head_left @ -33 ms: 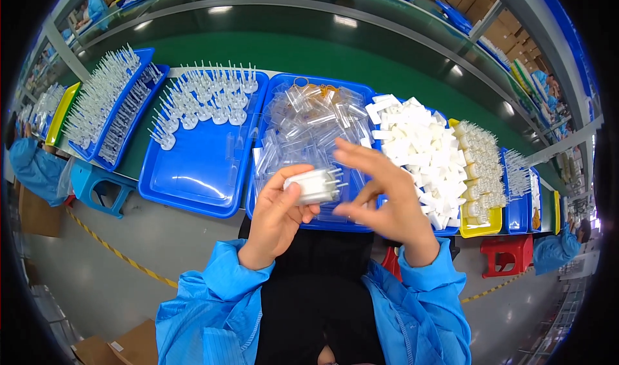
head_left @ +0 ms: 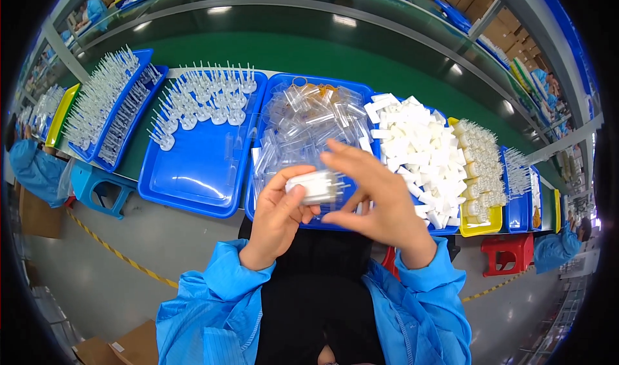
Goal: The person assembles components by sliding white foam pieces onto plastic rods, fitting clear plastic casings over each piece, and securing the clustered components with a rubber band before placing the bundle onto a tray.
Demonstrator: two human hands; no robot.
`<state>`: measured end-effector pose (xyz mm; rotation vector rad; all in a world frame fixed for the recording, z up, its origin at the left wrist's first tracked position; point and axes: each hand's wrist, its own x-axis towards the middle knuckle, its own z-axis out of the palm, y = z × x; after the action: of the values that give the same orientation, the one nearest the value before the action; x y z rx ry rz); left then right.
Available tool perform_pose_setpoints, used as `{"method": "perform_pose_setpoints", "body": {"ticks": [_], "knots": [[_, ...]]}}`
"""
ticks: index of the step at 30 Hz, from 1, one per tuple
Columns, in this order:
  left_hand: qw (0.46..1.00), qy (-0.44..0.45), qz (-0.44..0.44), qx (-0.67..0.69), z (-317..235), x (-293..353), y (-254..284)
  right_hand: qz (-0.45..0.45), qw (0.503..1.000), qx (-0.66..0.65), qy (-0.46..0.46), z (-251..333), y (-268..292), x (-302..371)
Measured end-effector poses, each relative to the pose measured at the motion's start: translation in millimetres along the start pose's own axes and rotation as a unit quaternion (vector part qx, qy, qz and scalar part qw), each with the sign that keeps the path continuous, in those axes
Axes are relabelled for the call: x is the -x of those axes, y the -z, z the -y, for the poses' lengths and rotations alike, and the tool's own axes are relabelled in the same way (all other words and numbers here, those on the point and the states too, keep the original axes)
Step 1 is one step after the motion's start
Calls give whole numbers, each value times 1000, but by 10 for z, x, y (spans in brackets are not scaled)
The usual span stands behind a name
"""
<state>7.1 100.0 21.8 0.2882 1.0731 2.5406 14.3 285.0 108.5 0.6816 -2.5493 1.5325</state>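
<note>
My left hand (head_left: pixel 278 211) is closed around a bundle of white plastic parts (head_left: pixel 316 187), held above the near edge of a blue tray. Thin pale prongs stick out of the bundle's right end, partly blurred. My right hand (head_left: pixel 380 197) is open at that end, thumb and fingers spread on either side of the prongs. No contact between it and the bundle shows clearly. Behind both hands, clear plastic sleeves (head_left: pixel 303 133) lie heaped in the tray with some orange rubber bands (head_left: pixel 327 90) at the back.
Left stands a blue tray (head_left: pixel 193 175) with white pronged parts (head_left: pixel 213 97) at its back. To the right are a tray of white blocks (head_left: pixel 419 152) and a yellow tray (head_left: pixel 485 226) of round pronged parts. A green belt (head_left: pixel 309 55) runs behind. Co-workers in blue sit at both sides.
My right hand has shifted slightly left, closer around the pronged end of the bundle. The left hand stays nearly in place with its grip.
</note>
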Motion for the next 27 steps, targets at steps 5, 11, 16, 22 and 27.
{"method": "perform_pose_setpoints", "body": {"ticks": [5,11,16,22,27], "knots": [[1000,-27,3,-8,56,-31,3,-41,996,85,0,-105,-165,12],[925,84,86,361,94,-113,72,45,988,134,67,-691,118,343],[930,61,158,325,217,-196,93,43,673,-738,16,-657,-185,538],[982,-144,120,-2,255,-286,39,4,822,-562,-94,-336,0,429],[856,-330,115,-381,210,-265,-46,-158,968,-145,-132,-285,-179,393]]}}
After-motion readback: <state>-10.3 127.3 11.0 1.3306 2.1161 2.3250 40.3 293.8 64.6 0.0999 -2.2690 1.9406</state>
